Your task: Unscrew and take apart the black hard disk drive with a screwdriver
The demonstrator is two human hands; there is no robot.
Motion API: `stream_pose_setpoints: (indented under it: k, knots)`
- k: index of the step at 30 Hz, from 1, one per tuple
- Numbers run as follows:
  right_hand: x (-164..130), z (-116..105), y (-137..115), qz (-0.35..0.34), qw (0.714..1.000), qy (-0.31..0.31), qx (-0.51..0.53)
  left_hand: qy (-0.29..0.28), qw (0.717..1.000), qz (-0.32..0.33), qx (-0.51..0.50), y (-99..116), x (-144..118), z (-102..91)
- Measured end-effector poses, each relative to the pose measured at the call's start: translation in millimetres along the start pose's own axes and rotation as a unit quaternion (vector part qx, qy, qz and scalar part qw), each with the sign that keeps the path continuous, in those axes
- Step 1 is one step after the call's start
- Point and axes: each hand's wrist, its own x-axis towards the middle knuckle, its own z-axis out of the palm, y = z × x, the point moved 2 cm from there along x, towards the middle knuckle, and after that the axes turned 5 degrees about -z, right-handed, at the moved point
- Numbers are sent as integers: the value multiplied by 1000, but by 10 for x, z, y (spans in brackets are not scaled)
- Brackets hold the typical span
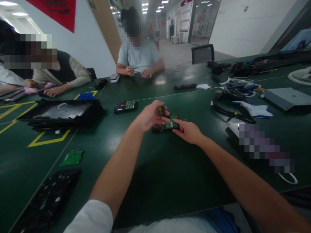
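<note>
A hard drive [159, 128] with a green circuit board lies on the green table in front of me. My right hand [189, 131] grips its right end, thumb on top of the board. Over the drive's left part, my left hand [155, 116] is closed round a short black-and-yellow screwdriver [161, 110], its fingers close above the board. The screwdriver's tip is hidden behind the fingers. Further off to the left lies a second hard drive [125, 106], its board facing up.
Black trays [60, 111] are stacked at left. A loose green circuit board [72, 157] and a black panel [52, 197] lie near left. Cables [230, 110], a glove [254, 109] and a grey metal box [288, 98] are at right. Co-workers sit across the table [155, 174].
</note>
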Motion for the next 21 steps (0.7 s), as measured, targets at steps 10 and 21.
stream_pose_setpoints:
  k: [10,21]
  knots:
    - [-1,26,20,-2,1000,12,3,-8,999,17,43,5,17,-23]
    - [-3,2,-1,-8,1000,6,6,-21,999,-6,46,18,-9,-14]
